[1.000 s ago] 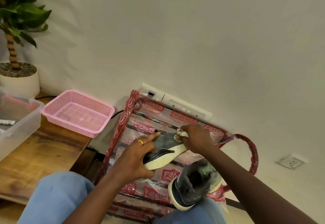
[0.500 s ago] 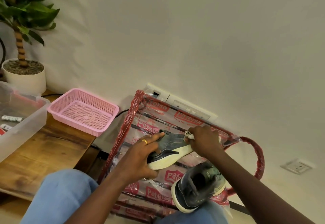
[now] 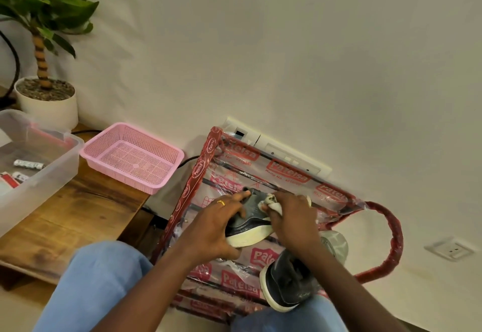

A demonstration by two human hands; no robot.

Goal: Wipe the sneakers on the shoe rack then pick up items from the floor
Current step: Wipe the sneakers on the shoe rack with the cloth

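Note:
A grey sneaker with a cream sole (image 3: 247, 224) is held above the shoe rack (image 3: 198, 172), a red frame wrapped in printed clear plastic. My left hand (image 3: 216, 224) grips this sneaker from its left side, index finger stretched along the top. My right hand (image 3: 289, 217) pinches a small white cloth (image 3: 270, 202) and presses it against the sneaker's upper. The second grey sneaker (image 3: 289, 279) rests on the rack at the lower right, partly hidden by my right forearm.
A pink mesh basket (image 3: 130, 159) sits on a wooden table (image 3: 78, 217) to the left, beside a clear plastic bin (image 3: 39, 164) and a potted plant (image 3: 47, 96). A white power strip (image 3: 273, 149) lies against the wall behind the rack. My knees fill the bottom edge.
My right hand has slid the cloth leftward along the sneaker's upper, toward my left index finger. The sneaker stays in my left hand. The camera has shifted slightly.

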